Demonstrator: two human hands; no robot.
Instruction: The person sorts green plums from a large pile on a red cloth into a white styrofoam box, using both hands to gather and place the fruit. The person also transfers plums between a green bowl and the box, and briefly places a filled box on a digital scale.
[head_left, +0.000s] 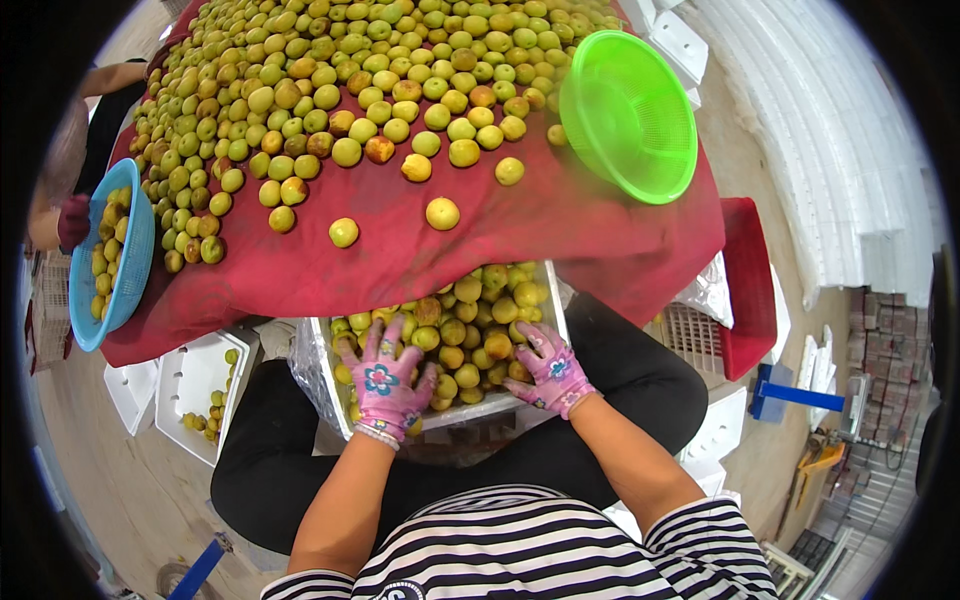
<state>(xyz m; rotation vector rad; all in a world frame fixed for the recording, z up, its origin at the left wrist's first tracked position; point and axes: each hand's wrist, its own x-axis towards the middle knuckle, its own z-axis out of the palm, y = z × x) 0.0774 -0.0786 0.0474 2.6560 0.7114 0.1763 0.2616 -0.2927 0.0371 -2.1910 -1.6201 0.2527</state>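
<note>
My left hand (388, 380), in a pink flowered glove, rests with spread fingers on the yellow-green fruits at the left side of a white foam box (556, 304) lined with clear plastic. My right hand (553, 369), gloved alike, lies on the fruits at the box's right side, fingers apart. Neither hand is closed around a fruit. Between them the round fruits (466, 332) fill the box, which stands between my legs, its far edge under the red cloth (360, 274). On that cloth, beyond the box, lies a large heap of similar fruits (300, 97), some with brown patches.
A green plastic basket (637, 120) stands at the table's right. On the left, another person's gloved hand (73, 223) touches a blue basket (140, 255) of fruit. A foam box (171, 409) with several fruits sits on the floor at left, a red crate (750, 292) at right.
</note>
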